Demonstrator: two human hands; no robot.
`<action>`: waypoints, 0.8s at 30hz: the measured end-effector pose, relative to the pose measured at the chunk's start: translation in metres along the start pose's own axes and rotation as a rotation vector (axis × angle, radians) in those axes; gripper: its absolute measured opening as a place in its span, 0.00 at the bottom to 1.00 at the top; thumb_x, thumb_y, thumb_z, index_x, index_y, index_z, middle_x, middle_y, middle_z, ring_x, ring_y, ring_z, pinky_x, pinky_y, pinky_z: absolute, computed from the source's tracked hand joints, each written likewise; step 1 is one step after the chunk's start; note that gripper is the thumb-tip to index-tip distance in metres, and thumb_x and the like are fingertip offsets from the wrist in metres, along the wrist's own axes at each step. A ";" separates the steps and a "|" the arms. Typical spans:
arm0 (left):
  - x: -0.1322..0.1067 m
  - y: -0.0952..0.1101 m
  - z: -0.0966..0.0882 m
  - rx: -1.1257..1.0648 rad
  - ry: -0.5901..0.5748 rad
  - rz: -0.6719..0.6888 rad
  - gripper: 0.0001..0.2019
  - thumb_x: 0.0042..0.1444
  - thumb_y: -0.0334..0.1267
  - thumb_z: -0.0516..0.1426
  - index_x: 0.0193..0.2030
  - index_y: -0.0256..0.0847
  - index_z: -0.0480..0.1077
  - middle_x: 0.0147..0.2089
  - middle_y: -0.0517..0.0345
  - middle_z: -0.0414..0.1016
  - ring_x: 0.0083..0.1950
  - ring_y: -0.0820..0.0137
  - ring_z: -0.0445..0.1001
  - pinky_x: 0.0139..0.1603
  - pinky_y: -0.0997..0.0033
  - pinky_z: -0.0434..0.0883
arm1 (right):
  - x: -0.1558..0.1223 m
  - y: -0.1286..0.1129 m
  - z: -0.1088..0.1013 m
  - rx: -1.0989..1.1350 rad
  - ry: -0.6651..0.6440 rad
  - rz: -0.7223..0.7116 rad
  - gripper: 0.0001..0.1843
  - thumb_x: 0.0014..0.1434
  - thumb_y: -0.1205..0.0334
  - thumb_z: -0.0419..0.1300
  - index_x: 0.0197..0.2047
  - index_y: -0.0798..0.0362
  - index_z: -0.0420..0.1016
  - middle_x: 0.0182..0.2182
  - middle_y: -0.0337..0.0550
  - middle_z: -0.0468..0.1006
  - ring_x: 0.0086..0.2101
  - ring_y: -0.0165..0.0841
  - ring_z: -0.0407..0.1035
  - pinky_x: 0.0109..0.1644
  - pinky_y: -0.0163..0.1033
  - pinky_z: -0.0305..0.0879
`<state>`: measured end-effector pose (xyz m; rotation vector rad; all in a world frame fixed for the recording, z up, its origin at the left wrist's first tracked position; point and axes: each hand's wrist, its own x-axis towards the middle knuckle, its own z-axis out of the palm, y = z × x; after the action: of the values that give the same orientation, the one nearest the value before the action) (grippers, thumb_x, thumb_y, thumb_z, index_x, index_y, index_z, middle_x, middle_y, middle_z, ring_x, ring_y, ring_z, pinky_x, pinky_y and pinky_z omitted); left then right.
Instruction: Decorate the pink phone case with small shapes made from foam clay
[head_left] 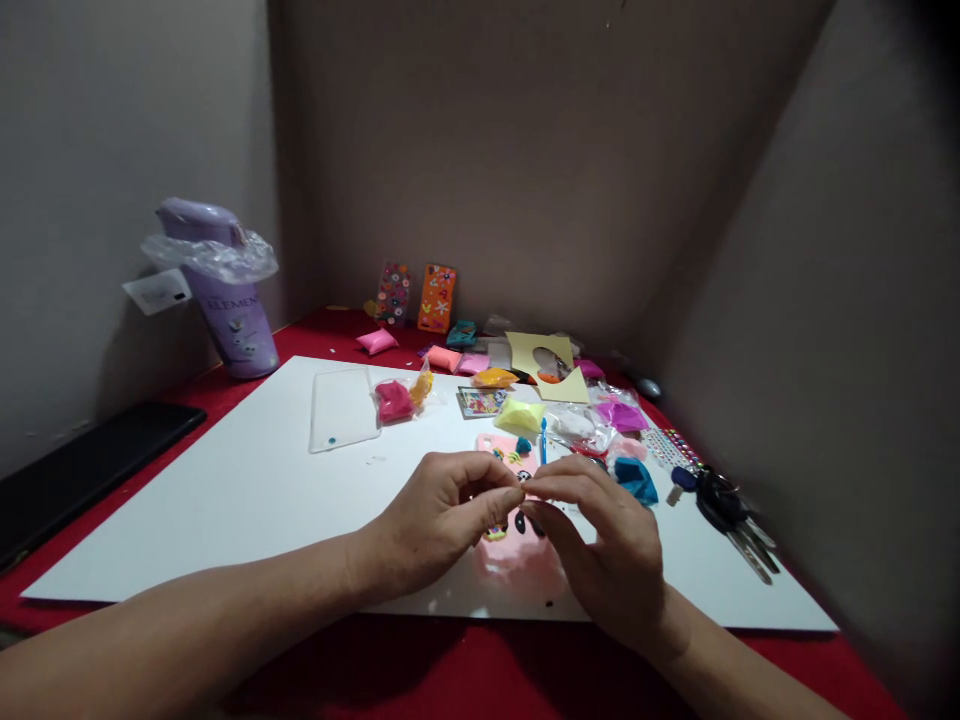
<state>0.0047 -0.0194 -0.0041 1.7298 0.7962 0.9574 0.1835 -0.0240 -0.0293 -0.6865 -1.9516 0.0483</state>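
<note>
Red cloth covers the whole surface (390, 660) here, and across it lies the big white board (247, 500), the stage for everything. In come the two hands, left hand (439, 510) and right hand (611, 535), meeting near the board's front edge! Delicate stuff, and by my reckoning it wants a feather-light pinch, steady wrists and clearance above whatever lies below, so nothing soft gets dented. Look at the pose: the left forearm slants in from eight o'clock, the right from four, palms turned inward, index fingers arching over thumbs, tips meeting. Directly beneath, partly covered by the fingers, is the pink phone case (517, 565), lying on the board with its far end towards twelve. The clear case (341, 410) sits out at ten, the keys (739, 530) at three, the blue tool (544, 442) just beside the pink one at one. Smaller now: a teal piece (523, 446) tops the case's far end. And the grip? The left's is narrow, tips pinched together; the right's is partly hidden, so whether it's closed I can't tell, nor whether either holds some tiny piece.
</note>
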 end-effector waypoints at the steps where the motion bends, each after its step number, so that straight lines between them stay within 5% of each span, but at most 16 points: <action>1: 0.000 0.000 0.000 -0.025 -0.013 -0.035 0.10 0.58 0.37 0.55 0.30 0.33 0.70 0.17 0.68 0.60 0.18 0.81 0.57 0.19 0.80 0.56 | 0.000 0.000 0.000 -0.002 0.008 -0.001 0.11 0.57 0.75 0.58 0.41 0.52 0.72 0.32 0.42 0.75 0.34 0.32 0.70 0.36 0.39 0.69; 8: 0.003 0.000 -0.001 -0.182 -0.038 -0.191 0.13 0.57 0.42 0.56 0.29 0.33 0.68 0.17 0.68 0.61 0.16 0.83 0.57 0.18 0.80 0.55 | -0.001 -0.001 0.001 0.037 0.009 0.008 0.13 0.56 0.79 0.58 0.41 0.54 0.73 0.32 0.42 0.75 0.33 0.30 0.69 0.34 0.36 0.67; 24: 0.002 -0.002 0.000 -0.227 -0.052 -0.202 0.18 0.53 0.49 0.59 0.27 0.33 0.68 0.17 0.66 0.62 0.15 0.82 0.56 0.16 0.80 0.53 | -0.004 -0.003 0.000 0.112 -0.003 0.024 0.13 0.56 0.79 0.56 0.42 0.55 0.73 0.31 0.43 0.74 0.33 0.30 0.69 0.35 0.36 0.67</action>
<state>0.0061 -0.0171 -0.0054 1.4440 0.7800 0.8285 0.1832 -0.0285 -0.0314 -0.6363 -1.9278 0.1727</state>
